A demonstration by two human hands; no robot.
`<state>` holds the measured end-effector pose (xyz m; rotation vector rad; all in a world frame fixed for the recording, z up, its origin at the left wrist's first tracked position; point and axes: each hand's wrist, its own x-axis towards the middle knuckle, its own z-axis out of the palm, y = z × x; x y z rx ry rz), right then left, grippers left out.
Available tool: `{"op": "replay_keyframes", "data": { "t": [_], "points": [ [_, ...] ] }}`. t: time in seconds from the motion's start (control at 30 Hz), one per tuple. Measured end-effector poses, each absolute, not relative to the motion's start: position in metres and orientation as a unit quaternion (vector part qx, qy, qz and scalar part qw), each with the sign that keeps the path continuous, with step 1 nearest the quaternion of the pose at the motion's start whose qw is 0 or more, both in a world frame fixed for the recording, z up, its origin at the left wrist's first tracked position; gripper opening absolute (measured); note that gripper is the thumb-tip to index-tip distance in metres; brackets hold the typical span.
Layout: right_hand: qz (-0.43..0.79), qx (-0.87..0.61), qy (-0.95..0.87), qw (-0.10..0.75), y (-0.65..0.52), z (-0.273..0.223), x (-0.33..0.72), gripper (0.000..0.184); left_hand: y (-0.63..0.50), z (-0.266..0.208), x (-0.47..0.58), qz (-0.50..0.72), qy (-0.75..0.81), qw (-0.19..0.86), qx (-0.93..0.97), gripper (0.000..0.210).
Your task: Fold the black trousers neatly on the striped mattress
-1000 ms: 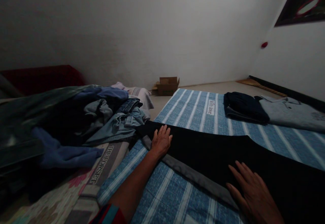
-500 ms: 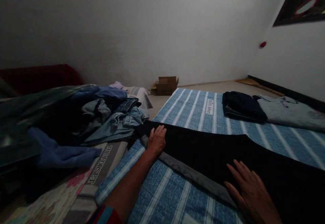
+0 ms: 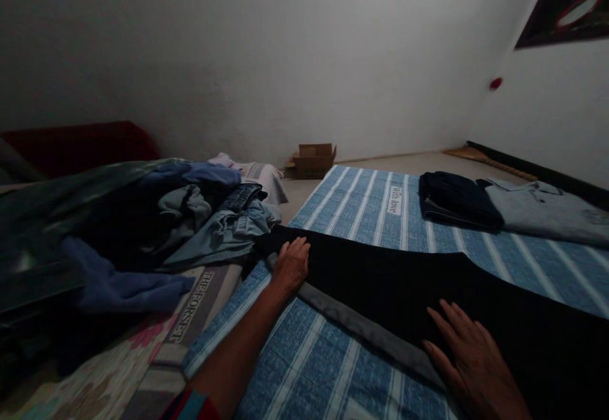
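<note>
Black trousers (image 3: 380, 274) with a grey edge along the near side lie stretched across a blue, white-striped cloth (image 3: 304, 344). My left hand (image 3: 291, 266) rests on their narrow left end, fingers laid over the fabric. Lower right, my right hand (image 3: 469, 350) lies flat on the wider part, its fingers and thumb spread. The trousers' right end runs out of view at the frame edge.
A heap of clothes with light-blue jeans (image 3: 238, 223) and a blue garment (image 3: 124, 287) lies to the left. Folded dark clothes (image 3: 459, 201) and a grey shirt (image 3: 547, 210) lie at the far right. An open cardboard box (image 3: 314, 161) stands by the wall.
Both hands stay on the trousers in nearly the same places. The whole view has shifted very slightly; no garment has visibly moved on the cloth.
</note>
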<state>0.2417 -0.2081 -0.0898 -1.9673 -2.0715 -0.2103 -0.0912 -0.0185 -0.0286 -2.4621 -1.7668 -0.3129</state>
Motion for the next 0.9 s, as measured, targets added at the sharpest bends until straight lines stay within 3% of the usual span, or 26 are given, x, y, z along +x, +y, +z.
{"op": "replay_keyframes", "data": {
  "t": [0.63, 0.9],
  "points": [
    [-0.082, -0.674, -0.721, 0.136, -0.209, -0.092, 0.245, 0.055, -0.023, -0.033, -0.101, -0.163, -0.555, 0.02, -0.816, 0.04],
    [-0.078, -0.678, -0.719, 0.131, -0.209, -0.092, 0.244, 0.055, -0.029, -0.026, -0.113, -0.317, -0.578, 0.026, -0.752, 0.031]
  ]
}}
